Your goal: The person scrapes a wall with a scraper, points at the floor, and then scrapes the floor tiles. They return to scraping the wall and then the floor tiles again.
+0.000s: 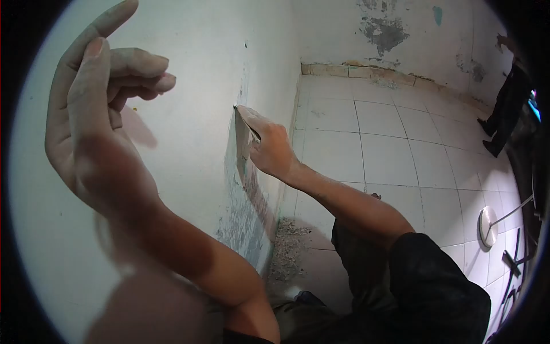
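Observation:
My left hand (103, 120) is raised close to the camera in front of the white wall (189, 132). Its fingers are loosely bent and apart, dusted with white powder, and nothing shows in them. Farther along, my right hand (274, 146) is closed around a scraper, its fingers also dusty. The scraper's thin blade (247, 123) meets the wall, and its handle is mostly hidden by the hand. Around and below the blade, a patch of paint is stripped, showing grey plaster (240, 212).
Paint flakes and crumbs (289, 246) lie on the tiled floor (389, 143) along the wall's foot. Peeling patches (384, 34) mark the back wall. Another person's dark-clothed legs (504, 109) stand at right, above a round metal base (488, 226) with a rod.

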### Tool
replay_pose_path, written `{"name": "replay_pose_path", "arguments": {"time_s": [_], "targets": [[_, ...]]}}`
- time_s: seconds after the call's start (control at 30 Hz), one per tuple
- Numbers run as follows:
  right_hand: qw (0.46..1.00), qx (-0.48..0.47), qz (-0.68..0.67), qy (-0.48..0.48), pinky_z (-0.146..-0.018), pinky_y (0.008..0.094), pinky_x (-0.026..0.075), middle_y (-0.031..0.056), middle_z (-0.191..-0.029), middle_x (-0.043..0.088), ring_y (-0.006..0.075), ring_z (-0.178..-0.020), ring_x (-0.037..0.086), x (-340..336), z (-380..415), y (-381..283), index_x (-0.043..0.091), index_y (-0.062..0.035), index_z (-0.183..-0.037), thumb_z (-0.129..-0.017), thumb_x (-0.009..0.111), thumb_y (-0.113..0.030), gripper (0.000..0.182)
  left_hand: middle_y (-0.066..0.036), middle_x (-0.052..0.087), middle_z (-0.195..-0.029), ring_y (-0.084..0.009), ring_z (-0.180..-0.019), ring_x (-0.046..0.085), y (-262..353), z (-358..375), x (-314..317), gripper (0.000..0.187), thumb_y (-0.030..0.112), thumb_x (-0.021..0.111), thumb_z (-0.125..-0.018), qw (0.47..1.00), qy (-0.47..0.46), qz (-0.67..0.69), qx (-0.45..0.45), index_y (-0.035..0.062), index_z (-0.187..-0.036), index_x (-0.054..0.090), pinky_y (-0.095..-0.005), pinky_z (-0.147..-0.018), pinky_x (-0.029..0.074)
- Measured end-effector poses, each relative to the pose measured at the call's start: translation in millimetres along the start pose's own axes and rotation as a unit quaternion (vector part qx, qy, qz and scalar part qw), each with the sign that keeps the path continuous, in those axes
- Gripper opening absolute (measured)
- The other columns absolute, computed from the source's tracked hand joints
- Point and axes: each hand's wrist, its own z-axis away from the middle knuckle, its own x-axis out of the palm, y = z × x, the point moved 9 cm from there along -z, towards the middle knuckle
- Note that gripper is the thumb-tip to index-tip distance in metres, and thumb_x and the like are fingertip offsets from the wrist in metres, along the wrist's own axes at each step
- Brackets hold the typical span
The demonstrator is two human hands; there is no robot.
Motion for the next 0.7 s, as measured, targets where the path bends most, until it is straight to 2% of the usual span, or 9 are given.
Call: {"name": "replay_pose_path", "arguments": {"time_s": [0.2, 0.3, 0.4, 0.47, 0.53, 0.57, 0.63, 0.67, 0.7], "targets": [[1.000, 0.001, 0.009, 0.025, -0.101, 0.0366, 0.040, 0.0271, -0.126, 0.050, 0.0388, -0.116, 0.050, 3, -5, 4, 0.047, 0.0068, -0.126, -0.067, 0.050, 0.006, 0.059, -0.016, 0.066, -0.082, -0.0182, -0.069, 0.064, 2, 3, 0, 0.036, 0.015, 0.037, -0.093, 0.998, -0.010, -0.029, 0.054, -0.0048, -0.114, 0.060, -0.0267, -0.073, 0.051], [0.998, 0.053, -0.020, -0.022, -0.101, 0.0381, 0.039, 0.0279, -0.126, 0.049, 0.0399, -0.116, 0.050, 4, -6, 9, 0.047, 0.0084, -0.124, -0.068, 0.051, 0.002, 0.057, -0.017, 0.067, -0.082, -0.0177, -0.070, 0.064, 1, 3, -5, 0.036, 0.014, 0.036, -0.094, 0.999, 0.022, -0.042, 0.010, -0.0056, -0.113, 0.060, -0.0278, -0.074, 0.052], [0.998, -0.014, 0.040, 0.043, -0.097, 0.0383, 0.043, 0.0288, -0.122, 0.051, 0.0396, -0.112, 0.052, 6, 13, -9, 0.046, 0.0083, -0.125, -0.067, 0.051, 0.004, 0.058, -0.018, 0.067, -0.085, -0.0182, -0.070, 0.064, 0, 2, -2, 0.034, 0.012, 0.036, -0.095, 1.000, -0.001, -0.025, 0.007, -0.0064, -0.107, 0.062, -0.0308, -0.077, 0.052], [0.999, 0.006, 0.033, 0.016, -0.097, 0.0395, 0.042, 0.0294, -0.120, 0.052, 0.0406, -0.111, 0.052, 5, 7, -7, 0.046, 0.0086, -0.124, -0.067, 0.052, 0.004, 0.057, -0.018, 0.067, -0.087, -0.0185, -0.070, 0.064, -6, 4, -5, 0.034, 0.012, 0.035, -0.095, 0.999, -0.017, -0.028, 0.001, -0.0067, -0.102, 0.063, -0.0319, -0.078, 0.052], [0.999, 0.023, 0.033, -0.018, -0.096, 0.0408, 0.042, 0.0301, -0.118, 0.052, 0.0415, -0.111, 0.051, 2, 2, -5, 0.047, 0.0089, -0.123, -0.067, 0.053, 0.003, 0.056, -0.019, 0.066, -0.094, -0.0197, -0.071, 0.064, 1, 2, -9, 0.035, 0.012, 0.034, -0.096, 0.995, -0.022, -0.001, 0.093, -0.0067, -0.093, 0.064, -0.0335, -0.076, 0.052], [0.998, 0.045, 0.026, -0.018, -0.096, 0.0398, 0.043, 0.0294, -0.117, 0.053, 0.0412, -0.110, 0.052, 2, 6, -5, 0.048, 0.0077, -0.123, -0.067, 0.051, 0.005, 0.056, -0.019, 0.066, -0.094, -0.0197, -0.071, 0.064, -4, 3, -9, 0.035, 0.012, 0.034, -0.096, 0.996, -0.026, 0.003, 0.084, -0.0067, -0.093, 0.064, -0.0335, -0.076, 0.052], [0.998, 0.060, 0.022, -0.008, -0.096, 0.0388, 0.043, 0.0287, -0.117, 0.053, 0.0409, -0.109, 0.053, 8, 6, -4, 0.048, 0.0064, -0.124, -0.067, 0.049, 0.007, 0.057, -0.020, 0.067, -0.084, -0.0210, -0.067, 0.066, 14, 6, -12, 0.036, 0.016, 0.035, -0.097, 0.973, -0.003, 0.047, 0.224, -0.0085, -0.103, 0.061, -0.0299, -0.065, 0.054], [0.998, 0.016, 0.033, 0.051, -0.094, 0.0394, 0.044, 0.0285, -0.115, 0.055, 0.0415, -0.107, 0.054, 7, 9, -10, 0.049, 0.0059, -0.124, -0.067, 0.049, 0.007, 0.057, -0.021, 0.067, -0.084, -0.0212, -0.067, 0.066, 14, 0, -11, 0.038, 0.018, 0.033, -0.098, 0.992, 0.047, -0.053, 0.100, -0.0088, -0.105, 0.060, -0.0304, -0.065, 0.054], [0.993, -0.027, 0.045, 0.106, -0.092, 0.0399, 0.045, 0.0282, -0.112, 0.056, 0.0420, -0.104, 0.055, 4, 14, -14, 0.049, 0.0054, -0.124, -0.068, 0.048, 0.006, 0.056, -0.021, 0.067, -0.084, -0.0212, -0.067, 0.066, 12, 1, -18, 0.038, 0.018, 0.033, -0.098, 0.992, 0.050, -0.053, 0.100, -0.0088, -0.105, 0.060, -0.0304, -0.065, 0.054]]}}
